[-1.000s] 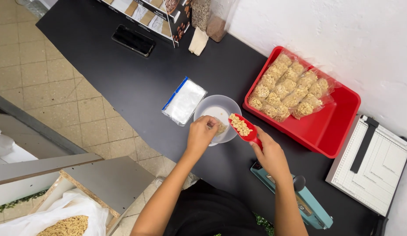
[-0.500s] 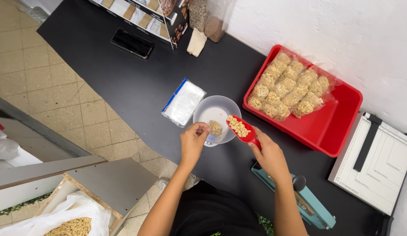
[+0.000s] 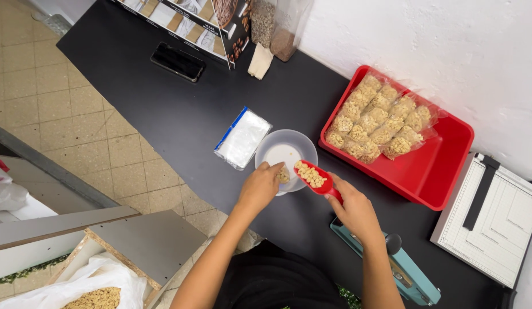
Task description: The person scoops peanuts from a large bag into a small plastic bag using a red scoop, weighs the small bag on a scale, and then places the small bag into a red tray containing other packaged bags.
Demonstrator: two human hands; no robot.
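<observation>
Since a moment ago the left hand (image 3: 260, 186) has dropped to the near rim of the white bowl (image 3: 286, 153), fingertips pinching nuts there. Just right, the right hand (image 3: 354, 209) holds a red scoop (image 3: 314, 177) of nuts in a closed grip, tipped over that rim on the black tabletop (image 3: 163, 109).

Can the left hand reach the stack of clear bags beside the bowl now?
Probably yes: the left hand is at the bowl rim, and the bags lie just beside it with nothing between.
</observation>
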